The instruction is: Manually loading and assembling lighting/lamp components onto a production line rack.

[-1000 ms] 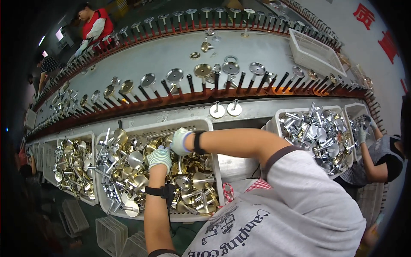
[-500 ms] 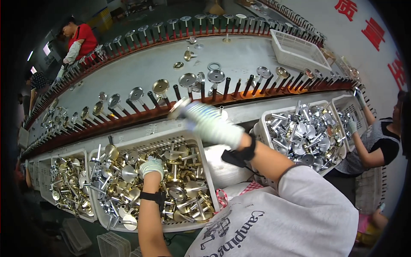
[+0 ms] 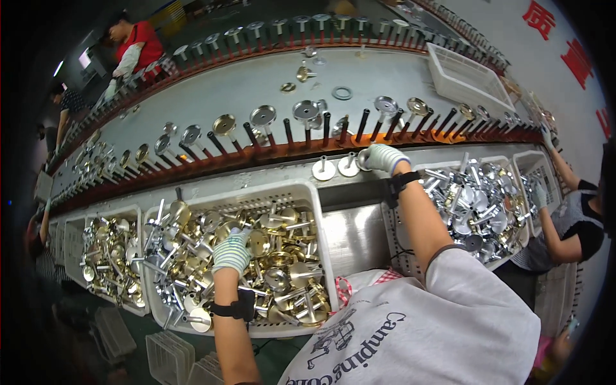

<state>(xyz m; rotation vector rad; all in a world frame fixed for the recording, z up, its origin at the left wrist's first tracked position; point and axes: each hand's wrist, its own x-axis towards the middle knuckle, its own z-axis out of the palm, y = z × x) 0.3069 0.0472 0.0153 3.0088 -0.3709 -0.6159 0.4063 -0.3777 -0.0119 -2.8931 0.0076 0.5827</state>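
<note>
My left hand [image 3: 231, 253], in a striped glove, is down among the brass and silver disc-and-stem metal parts in a white plastic basket [image 3: 326, 256]. Its fingers are drawn together beside a brass disc [image 3: 258, 244]; what they hold, if anything, is hidden. Out over the metal ledge [image 3: 282, 174], my right hand [image 3: 389, 158] is closed on a metal disc with a stem [image 3: 364, 159], partly covered by the glove. Just left of it two silver disc parts [image 3: 323, 169] rest on their discs, stems up.
Behind the ledge runs a row of upright dark-tipped rods, some topped with discs [image 3: 263, 117]. A grey table [image 3: 212, 83] beyond carries loose parts, a ring [image 3: 342, 93] and a white crate [image 3: 465, 80]. Right stands a basket of silver parts [image 3: 478, 205]; co-workers work at both sides.
My right hand has swept right, away from the rods, to the ledge by the right basket. The disc parts on the ledge now show. My left hand has shifted slightly within the pile.
</note>
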